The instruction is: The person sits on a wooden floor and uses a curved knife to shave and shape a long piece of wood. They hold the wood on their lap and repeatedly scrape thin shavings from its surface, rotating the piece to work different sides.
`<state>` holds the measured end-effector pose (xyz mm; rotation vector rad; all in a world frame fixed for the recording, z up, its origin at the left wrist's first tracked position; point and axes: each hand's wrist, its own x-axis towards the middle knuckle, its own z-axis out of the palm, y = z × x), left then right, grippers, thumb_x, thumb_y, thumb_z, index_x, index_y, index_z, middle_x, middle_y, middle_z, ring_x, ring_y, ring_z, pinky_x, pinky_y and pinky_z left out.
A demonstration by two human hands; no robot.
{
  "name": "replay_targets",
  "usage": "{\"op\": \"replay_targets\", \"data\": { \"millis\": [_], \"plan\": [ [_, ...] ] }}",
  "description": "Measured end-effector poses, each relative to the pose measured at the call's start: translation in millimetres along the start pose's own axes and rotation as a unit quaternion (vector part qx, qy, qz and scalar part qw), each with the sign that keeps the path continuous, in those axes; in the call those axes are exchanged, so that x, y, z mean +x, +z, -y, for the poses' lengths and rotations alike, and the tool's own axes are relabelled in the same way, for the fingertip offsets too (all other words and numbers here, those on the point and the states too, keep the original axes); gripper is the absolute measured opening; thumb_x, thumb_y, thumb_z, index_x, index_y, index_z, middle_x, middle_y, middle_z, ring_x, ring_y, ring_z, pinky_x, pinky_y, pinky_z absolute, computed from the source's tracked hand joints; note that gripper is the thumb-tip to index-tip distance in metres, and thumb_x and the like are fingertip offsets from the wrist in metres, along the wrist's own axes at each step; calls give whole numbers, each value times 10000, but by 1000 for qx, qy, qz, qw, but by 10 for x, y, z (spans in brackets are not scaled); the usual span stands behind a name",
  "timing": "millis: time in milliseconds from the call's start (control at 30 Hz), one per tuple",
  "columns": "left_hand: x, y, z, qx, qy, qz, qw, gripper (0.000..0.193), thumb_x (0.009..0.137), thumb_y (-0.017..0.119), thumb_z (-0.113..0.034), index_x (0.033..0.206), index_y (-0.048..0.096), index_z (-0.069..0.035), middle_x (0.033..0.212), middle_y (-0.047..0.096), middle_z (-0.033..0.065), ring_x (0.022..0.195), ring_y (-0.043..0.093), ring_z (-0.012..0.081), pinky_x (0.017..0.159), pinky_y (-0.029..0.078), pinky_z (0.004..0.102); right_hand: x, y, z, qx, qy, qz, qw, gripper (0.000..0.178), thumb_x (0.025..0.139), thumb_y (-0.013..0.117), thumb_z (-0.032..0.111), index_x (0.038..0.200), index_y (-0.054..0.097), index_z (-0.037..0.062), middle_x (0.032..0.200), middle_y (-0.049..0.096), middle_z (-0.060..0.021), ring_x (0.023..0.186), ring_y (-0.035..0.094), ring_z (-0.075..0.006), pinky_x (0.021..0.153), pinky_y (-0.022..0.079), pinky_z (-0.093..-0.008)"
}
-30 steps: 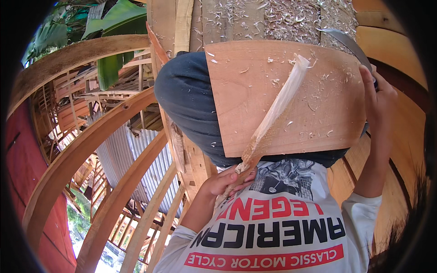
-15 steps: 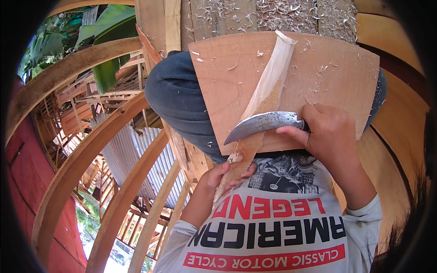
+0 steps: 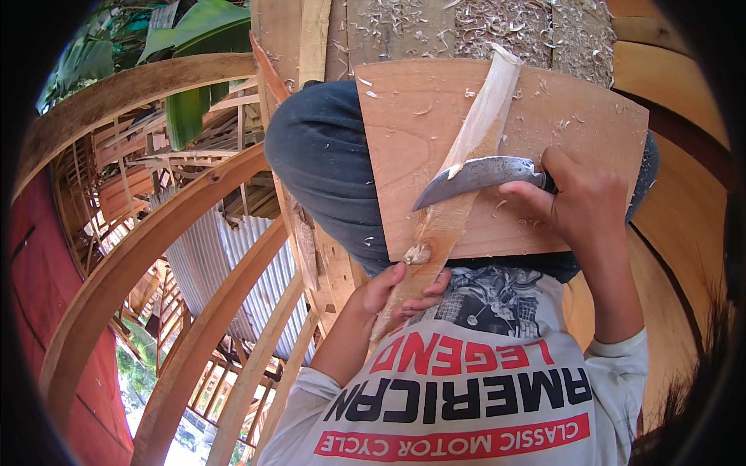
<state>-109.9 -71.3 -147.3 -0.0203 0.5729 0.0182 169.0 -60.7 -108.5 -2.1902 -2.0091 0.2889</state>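
Note:
A long piece of wood (image 3: 448,221), pale at its far end and browner toward me, lies slantwise over a wooden board (image 3: 575,124) on my lap. My left hand (image 3: 388,295) is closed round its near end, just below a knot. In my right hand (image 3: 587,190) is a knife (image 3: 478,177) with a broad curved blade, the fist wrapped round its dark handle. The blade lies across the middle of the wood, its tip pointing left. A small curl of wood shows at the cutting edge.
Wood shavings (image 3: 575,35) cover the planks beyond the board, and a few lie on the board. To the left stand curved wooden ribs (image 3: 210,342), with corrugated metal sheets (image 3: 256,272) behind them. Curved planks (image 3: 676,233) rise on the right.
The knife has moved away from me along the wood, up and to the right in the view. The whole view has shifted slightly, and my left hand keeps its hold.

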Motion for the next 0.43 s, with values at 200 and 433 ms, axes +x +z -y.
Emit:
{"op": "replay_targets", "data": {
  "millis": [200, 433],
  "plan": [
    [49, -130, 8, -45, -50, 80, 995, 698, 735, 608, -695, 854, 392, -43, 563, 373, -25, 392, 342, 18, 344, 293, 124, 52, -65, -69, -42, -5, -2, 999, 559, 690, 672, 612, 560, 514, 92, 523, 510, -56, 452, 526, -244, 408, 381, -350],
    [2, -234, 108, -52, -69, 125, 988, 663, 750, 622, -661, 877, 382, -56, 568, 386, -21, 402, 372, 31, 342, 302, 135, 178, -90, -158, -83, 92, -2, 992, 576, 747, 619, 626, 575, 565, 79, 533, 552, -73, 492, 580, -264, 430, 421, -343]
  ]
}}
